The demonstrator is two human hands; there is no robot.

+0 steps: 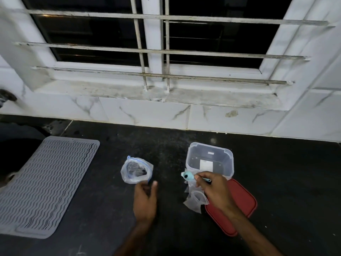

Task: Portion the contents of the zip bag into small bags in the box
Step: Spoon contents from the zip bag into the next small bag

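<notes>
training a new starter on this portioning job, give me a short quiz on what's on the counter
1. True or false: the lid is on the box.
2. Which hand holds the spoon? A) left B) right C) neither
3. What lies to the left of the zip bag?

Key:
1. False: the lid lies on the counter beside the open box.
2. B: the right hand grips it.
3. The grey mat.
</notes>
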